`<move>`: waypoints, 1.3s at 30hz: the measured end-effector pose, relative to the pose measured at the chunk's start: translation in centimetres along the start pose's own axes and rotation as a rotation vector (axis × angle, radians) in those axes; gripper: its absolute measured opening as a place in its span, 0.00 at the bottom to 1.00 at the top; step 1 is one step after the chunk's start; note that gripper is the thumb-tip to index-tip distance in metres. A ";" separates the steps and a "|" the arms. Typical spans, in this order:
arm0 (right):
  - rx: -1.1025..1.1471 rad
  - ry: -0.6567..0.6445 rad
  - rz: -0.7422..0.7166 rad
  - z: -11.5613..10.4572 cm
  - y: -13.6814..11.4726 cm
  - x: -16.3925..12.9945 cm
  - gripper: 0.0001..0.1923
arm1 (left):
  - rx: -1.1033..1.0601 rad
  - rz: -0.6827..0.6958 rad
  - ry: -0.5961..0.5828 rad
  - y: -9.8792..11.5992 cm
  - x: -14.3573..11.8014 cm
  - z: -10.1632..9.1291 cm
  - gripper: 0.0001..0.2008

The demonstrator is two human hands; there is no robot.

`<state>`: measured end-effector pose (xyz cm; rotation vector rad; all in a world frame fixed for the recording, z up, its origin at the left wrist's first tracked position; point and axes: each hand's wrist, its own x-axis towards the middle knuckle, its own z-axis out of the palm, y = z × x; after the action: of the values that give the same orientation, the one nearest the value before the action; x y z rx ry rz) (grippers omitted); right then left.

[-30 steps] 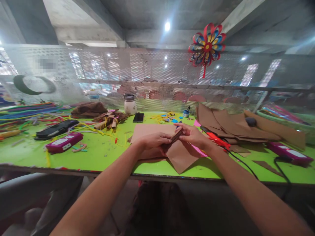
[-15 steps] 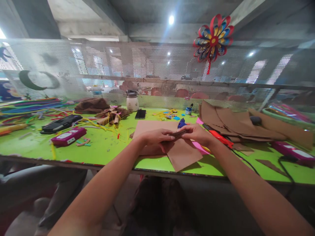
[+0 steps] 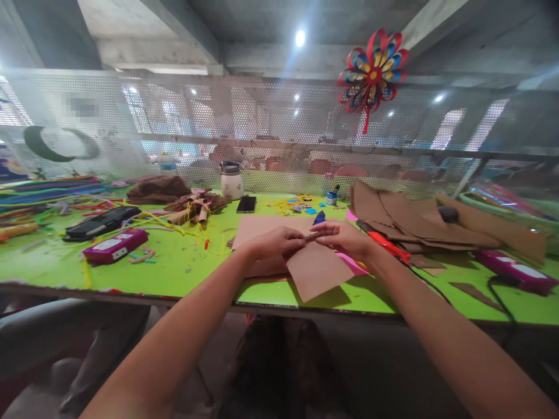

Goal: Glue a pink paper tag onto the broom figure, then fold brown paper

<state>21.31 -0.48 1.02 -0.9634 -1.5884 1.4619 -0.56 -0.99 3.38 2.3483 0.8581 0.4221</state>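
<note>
Both hands grip the far edge of a brown paper sheet [image 3: 318,270], which is folded or rolled over at that edge. On its left end, my left hand [image 3: 279,241] is closed, thumb and fingers pinching the paper. The other end is pinched by my right hand [image 3: 343,237]. The sheet's loose part hangs toward me above the table's front edge. Beneath and behind it lie more brown paper sheets [image 3: 253,227]. A dark blue object [image 3: 319,218] sits just beyond my right fingers, its kind unclear. Pink paper [image 3: 356,265] shows under my right wrist.
At the right are large brown paper sheets [image 3: 393,215], an orange-red tool [image 3: 386,245] with a cord and a purple power strip [image 3: 515,270]. Another purple power strip [image 3: 116,245], a black case [image 3: 102,222], a phone [image 3: 247,204] and a jar-like bottle [image 3: 232,180] stand left and behind.
The paper's folded edge has turned slightly and looks narrower between my fingers. Its loose part has swung a little left. The whole view has shifted slightly.
</note>
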 end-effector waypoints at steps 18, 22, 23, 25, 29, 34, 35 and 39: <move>-0.033 -0.042 -0.017 0.4 -0.2 -0.3 0.30 | -0.175 0.073 -0.102 -1.2 -0.1 -0.1 0.19; 0.045 -0.014 -0.005 0.4 -0.1 -0.2 0.31 | -0.163 0.083 -0.097 -1.1 -0.1 -0.2 0.19; 0.067 -0.003 -0.009 0.3 -0.1 -0.1 0.30 | -0.149 0.081 -0.090 -1.0 -0.1 -0.3 0.18; 0.110 -0.002 0.005 0.2 -0.1 0.0 0.29 | -0.131 0.081 -0.084 -1.0 -0.1 -0.2 0.19; 0.165 -0.026 0.066 0.2 -0.2 -0.1 0.28 | -0.174 0.106 -0.118 -1.1 -0.1 -0.1 0.23; 0.117 -0.006 0.059 -0.4 -0.3 -0.2 0.23 | -0.282 0.103 -0.141 -1.2 0.0 0.0 0.23; 0.109 0.008 0.047 -0.6 -0.3 -0.2 0.21 | -0.302 0.092 -0.133 -1.2 0.0 0.0 0.23; 0.021 0.051 -0.040 -0.9 -0.2 -0.1 0.17 | -0.301 0.049 -0.109 -1.0 0.0 0.0 0.19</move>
<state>22.12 -0.20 1.27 -0.9443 -1.5444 1.4129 -1.07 -0.35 2.75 2.0961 0.6392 0.4081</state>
